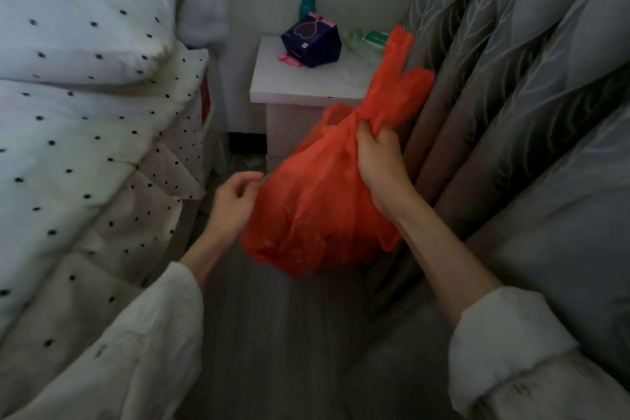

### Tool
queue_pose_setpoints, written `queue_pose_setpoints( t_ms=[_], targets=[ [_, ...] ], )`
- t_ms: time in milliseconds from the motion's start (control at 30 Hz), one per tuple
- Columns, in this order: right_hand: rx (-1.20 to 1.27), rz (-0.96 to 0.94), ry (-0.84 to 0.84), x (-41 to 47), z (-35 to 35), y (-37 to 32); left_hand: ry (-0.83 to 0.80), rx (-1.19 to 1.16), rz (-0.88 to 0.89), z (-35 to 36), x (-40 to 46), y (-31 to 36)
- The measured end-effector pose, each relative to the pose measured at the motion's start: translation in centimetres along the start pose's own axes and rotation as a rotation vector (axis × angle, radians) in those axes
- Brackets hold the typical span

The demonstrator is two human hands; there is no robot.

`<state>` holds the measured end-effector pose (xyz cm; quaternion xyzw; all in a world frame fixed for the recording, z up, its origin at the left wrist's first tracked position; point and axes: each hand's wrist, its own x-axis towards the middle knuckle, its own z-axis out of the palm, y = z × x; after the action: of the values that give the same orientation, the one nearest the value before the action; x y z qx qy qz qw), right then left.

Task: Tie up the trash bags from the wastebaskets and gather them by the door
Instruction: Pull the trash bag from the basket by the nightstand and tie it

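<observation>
Right hand (378, 160) grip pinching gathered neck of orange plastic trash bag (317, 201); left hand (235, 204) fingers curled, touching bag side. White bedside tabletop (289, 82) behind, grey curtain (511, 78) right, dotted white duvet (85, 78) left.

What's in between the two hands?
In the head view, the orange trash bag hangs between the left hand and the right hand.

We can't see into the orange bag (317, 215); contents hidden. Its bulk covers the left hand (235, 203) fingertips, so contact there is unclear. Box (311, 43) print too small to read. Bottle (307, 3) partly behind the box. Bed (85, 95) and curtain (528, 78) cut off at frame edges.
</observation>
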<state>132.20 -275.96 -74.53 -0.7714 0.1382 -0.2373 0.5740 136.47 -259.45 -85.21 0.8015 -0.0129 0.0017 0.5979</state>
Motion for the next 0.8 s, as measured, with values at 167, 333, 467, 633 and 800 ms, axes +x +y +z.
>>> queue_pose_setpoints(
  t_ms=[167, 333, 467, 633, 800],
  targets=[
    [0.000, -0.009, -0.095, -3.1, -0.8, -3.5, -0.065, 0.092, 0.212, -1.3, -4.9, 5.0],
    [-0.135, 0.013, -0.162, -7.4, 0.6, -1.2, -0.150, -0.013, 0.140, -2.2, -8.6, 3.5],
    [-0.091, 0.050, -0.129, -12.7, 2.2, 3.6, -0.250, -0.129, 0.118, -2.6, -11.9, -1.9],
    [-0.058, -0.007, -0.074, -16.8, 1.8, 4.7, -0.391, -0.213, 0.069, -4.2, -14.8, -4.3],
    [-0.101, 0.035, -0.046, -17.4, 0.8, 2.8, -0.513, -0.146, 0.058, -5.8, -16.0, -2.2]
  ],
)
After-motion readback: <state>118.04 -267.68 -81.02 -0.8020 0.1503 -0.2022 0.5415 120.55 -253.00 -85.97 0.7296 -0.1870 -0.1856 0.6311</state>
